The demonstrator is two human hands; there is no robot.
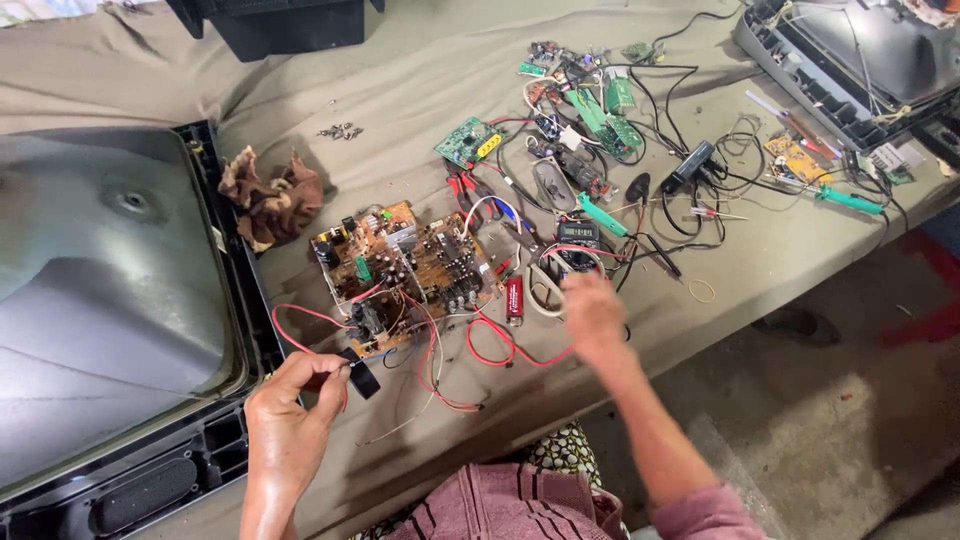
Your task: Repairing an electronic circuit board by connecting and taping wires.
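Left hand [290, 420] pinches a roll of black tape [364, 378] between closed fingers, holding it just off the circuit board [405, 270] and its red wires [300, 318]. Right hand [592, 315] is blurred near the scissors [545, 290] on the counter [780, 270]; grip unclear.

Left hand [290, 425] low, fingers pinched together; right hand [592, 312] reaching forward, blurred, forearm extended

Brown rag [272, 196] nr screws [340, 130]; green screwdriver [848, 200] far right.
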